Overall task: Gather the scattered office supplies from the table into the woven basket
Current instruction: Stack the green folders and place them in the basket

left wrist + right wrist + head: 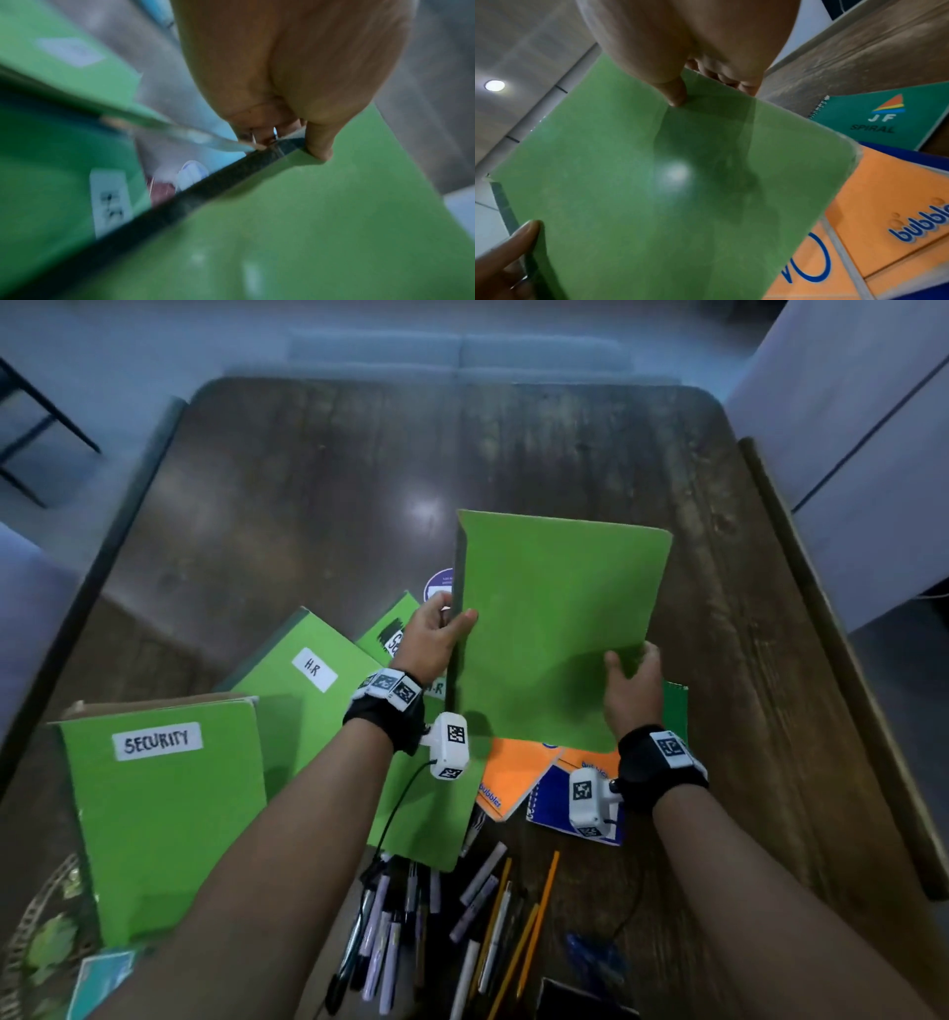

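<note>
A plain green notebook [554, 618] [321, 233] [634, 182] is lifted above the table, tilted, held by both hands. My left hand [436, 634] [303, 81] grips its dark spine, thumb on the cover. At its near right edge my right hand [629, 683] [687, 56] pinches the cover with the thumb on top. Other green notebooks lie at the left: one labelled SECURITY [159, 814], one labelled H.R [308, 675]. The woven basket [36, 942] shows at the lower left edge, partly hidden.
Under the lifted notebook lie an orange notebook [508, 783] [885, 203], a blue spiral pad [552, 801] and a teal spiral notebook [885, 119]. Several pens and pencils [462, 906] are scattered near the front edge. A round purple thing [439, 585] lies beyond my left hand.
</note>
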A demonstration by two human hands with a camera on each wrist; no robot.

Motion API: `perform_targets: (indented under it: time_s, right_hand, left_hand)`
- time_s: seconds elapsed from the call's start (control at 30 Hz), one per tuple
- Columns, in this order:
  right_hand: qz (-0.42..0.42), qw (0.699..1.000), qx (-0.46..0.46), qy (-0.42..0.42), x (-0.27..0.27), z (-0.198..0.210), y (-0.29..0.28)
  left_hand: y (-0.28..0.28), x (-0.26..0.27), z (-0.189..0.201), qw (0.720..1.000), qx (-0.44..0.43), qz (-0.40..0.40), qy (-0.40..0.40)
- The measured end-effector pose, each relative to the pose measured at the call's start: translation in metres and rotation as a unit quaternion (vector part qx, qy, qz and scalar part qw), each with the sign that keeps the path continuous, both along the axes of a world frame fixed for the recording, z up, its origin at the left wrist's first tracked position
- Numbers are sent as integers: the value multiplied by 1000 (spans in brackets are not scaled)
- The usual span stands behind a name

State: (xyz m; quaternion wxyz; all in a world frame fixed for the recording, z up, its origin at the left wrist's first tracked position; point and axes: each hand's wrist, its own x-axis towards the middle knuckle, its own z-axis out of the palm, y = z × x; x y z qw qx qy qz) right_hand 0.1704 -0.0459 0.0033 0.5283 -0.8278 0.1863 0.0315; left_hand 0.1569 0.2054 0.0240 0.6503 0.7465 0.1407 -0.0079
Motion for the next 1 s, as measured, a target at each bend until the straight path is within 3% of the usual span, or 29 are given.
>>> perform_targets:
  time_s: [0.13, 0.3, 0.4, 0.57, 0.7, 1.0]
  right_hand:
    - [-16, 994, 35, -101, -14, 33, 10]
    - [-58, 984, 43, -165, -30, 73, 29]
    - [-76, 981, 35, -176, -43, 86, 44]
    - [-28, 985, 55, -162, -82, 103, 88]
    - [34, 984, 87, -149, -125, 96, 145]
    - [180, 979, 87, -43, -209, 34, 277]
  left_hand:
    - [7, -23, 24, 998, 17, -26, -55]
    - [17, -45, 48, 990, -19, -52, -126]
    - [28, -61, 65, 988, -13, -49, -144]
    - [75, -111, 78, 990, 21, -23, -136]
    - [132, -169, 74, 993, 21, 36, -107]
    - [257, -285, 39, 983, 7, 178, -42]
